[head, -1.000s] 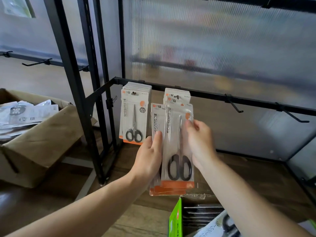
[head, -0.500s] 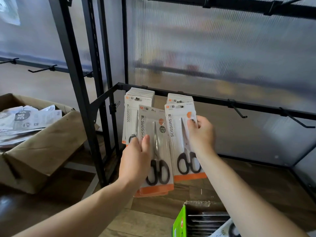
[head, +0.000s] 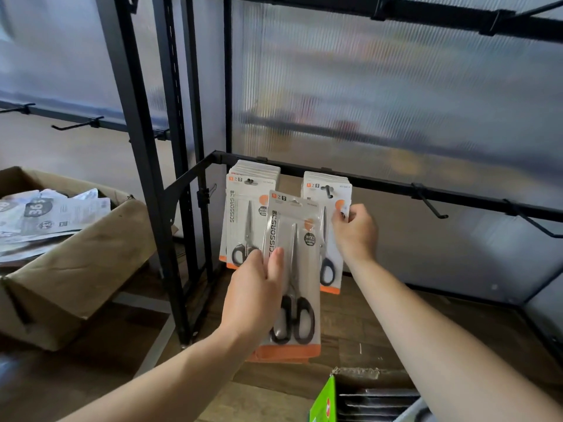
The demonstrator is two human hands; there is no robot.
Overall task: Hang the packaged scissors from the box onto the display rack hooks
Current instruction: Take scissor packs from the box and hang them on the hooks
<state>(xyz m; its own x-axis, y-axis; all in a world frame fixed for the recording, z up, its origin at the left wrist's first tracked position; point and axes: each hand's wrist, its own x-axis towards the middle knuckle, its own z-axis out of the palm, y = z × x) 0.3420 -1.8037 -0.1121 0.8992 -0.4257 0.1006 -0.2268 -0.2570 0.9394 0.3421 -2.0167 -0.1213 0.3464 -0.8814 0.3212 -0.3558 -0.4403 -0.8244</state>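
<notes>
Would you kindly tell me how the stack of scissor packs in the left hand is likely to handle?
The stack of scissor packs probably stays fairly stiff, since the cards stand flat above the left hand. Its glossy plastic fronts look slippery, and the orange bottom edges fan apart slightly, so packs may slide.

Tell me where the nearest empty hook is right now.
In the head view, right of centre: the empty hook juts from the black rail, just right of the right hand.

Glossy plastic scissors pack (head: 294,269), matt black metal rack (head: 380,182).
</notes>
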